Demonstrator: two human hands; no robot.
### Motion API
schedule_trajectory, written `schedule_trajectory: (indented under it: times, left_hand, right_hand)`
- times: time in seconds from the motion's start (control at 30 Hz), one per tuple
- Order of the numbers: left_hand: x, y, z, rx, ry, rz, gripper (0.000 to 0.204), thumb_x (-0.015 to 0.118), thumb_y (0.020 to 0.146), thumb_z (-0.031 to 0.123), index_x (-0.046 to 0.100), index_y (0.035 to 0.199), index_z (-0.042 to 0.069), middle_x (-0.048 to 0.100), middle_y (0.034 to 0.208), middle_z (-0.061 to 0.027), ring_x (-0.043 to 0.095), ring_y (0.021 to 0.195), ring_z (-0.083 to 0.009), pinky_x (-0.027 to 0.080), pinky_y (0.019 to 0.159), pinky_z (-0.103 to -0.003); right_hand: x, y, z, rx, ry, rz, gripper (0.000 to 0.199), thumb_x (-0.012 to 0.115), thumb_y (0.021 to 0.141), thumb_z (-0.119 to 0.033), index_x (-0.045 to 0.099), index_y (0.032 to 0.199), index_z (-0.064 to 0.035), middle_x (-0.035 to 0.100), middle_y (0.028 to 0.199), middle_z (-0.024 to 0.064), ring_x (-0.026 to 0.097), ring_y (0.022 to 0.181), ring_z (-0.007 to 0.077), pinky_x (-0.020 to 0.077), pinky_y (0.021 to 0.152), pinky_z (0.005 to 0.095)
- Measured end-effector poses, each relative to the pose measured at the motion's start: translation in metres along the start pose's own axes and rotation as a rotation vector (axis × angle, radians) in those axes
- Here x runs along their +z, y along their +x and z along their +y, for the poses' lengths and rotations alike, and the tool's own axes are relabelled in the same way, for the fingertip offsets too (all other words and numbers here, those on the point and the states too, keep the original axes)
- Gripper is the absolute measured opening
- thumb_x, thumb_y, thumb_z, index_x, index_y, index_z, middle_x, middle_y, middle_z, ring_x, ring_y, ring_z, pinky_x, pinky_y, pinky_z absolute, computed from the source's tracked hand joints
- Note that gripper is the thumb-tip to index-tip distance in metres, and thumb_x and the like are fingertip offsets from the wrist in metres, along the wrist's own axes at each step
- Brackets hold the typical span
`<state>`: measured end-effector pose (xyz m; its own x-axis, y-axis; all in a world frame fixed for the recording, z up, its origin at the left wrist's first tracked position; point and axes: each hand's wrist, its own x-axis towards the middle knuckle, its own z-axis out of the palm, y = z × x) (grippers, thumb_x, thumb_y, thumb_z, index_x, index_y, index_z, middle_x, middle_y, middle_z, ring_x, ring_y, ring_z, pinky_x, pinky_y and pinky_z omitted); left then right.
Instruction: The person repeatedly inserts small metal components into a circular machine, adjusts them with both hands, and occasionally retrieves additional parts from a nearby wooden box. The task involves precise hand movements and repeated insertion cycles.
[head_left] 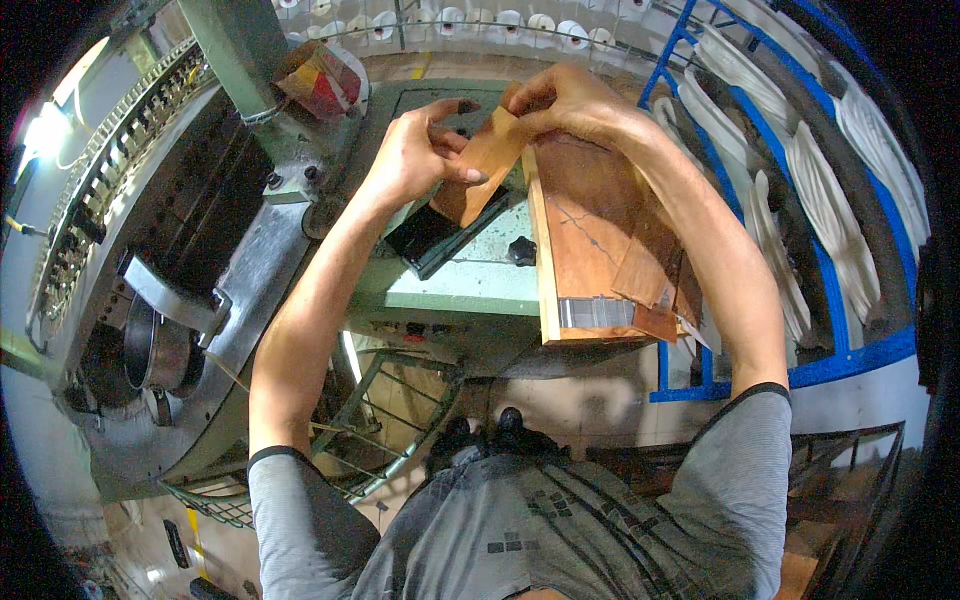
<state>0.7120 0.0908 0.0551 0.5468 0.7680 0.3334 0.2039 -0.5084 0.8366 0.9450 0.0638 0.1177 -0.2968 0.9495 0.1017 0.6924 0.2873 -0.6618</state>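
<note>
Both my hands are raised over a pale green machine top. Between them is a small brown paper packet. My left hand pinches its left side with thumb and fingers. My right hand grips its upper right corner. Just below and to the right lies a wooden tray lined with brown paper, with a row of thin metal pieces at its near end. A black flat object lies on the machine top under the packet.
A large circular knitting machine fills the left side. A blue metal rack with white cloth rolls stands on the right. White thread spools line the top. A black knob sits beside the tray. My feet stand on the floor below.
</note>
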Motion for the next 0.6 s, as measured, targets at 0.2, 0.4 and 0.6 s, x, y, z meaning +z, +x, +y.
schedule_trajectory:
  times: [0.2,0.4,0.6]
  left_hand:
    - [-0.008,-0.005,0.002,-0.006,-0.025,-0.093,0.089,0.084,0.064,-0.002,0.04,0.14,-0.008,0.072,0.095,-0.0179,0.069,0.086,-0.0198,0.056,0.078,-0.032]
    - [-0.01,-0.008,-0.007,-0.008,-0.092,-0.118,0.088,0.084,0.066,-0.001,0.038,0.14,-0.009,0.071,0.093,-0.0149,0.068,0.083,-0.0178,0.055,0.08,-0.032]
    - [-0.017,-0.014,-0.006,-0.112,-0.15,-0.223,0.073,0.086,0.065,-0.001,0.05,0.128,-0.006,0.07,0.087,-0.0069,0.064,0.075,-0.0126,0.053,0.071,-0.029]
  right_hand:
    - [0.011,0.008,-0.006,-0.092,-0.069,0.028,0.025,0.068,0.082,-0.009,0.069,0.104,0.0022,0.07,0.092,0.0115,0.068,0.079,0.0174,0.058,0.064,0.0307]
    - [0.019,0.011,-0.003,0.003,-0.041,0.062,0.029,0.07,0.084,-0.011,0.069,0.109,0.0033,0.071,0.096,0.0124,0.069,0.082,0.0179,0.0579,0.073,0.0289]
    - [0.011,0.007,0.016,0.166,0.386,0.278,0.022,0.07,0.087,-0.009,0.07,0.106,0.0013,0.071,0.096,0.0105,0.068,0.083,0.0159,0.0575,0.079,0.0277]
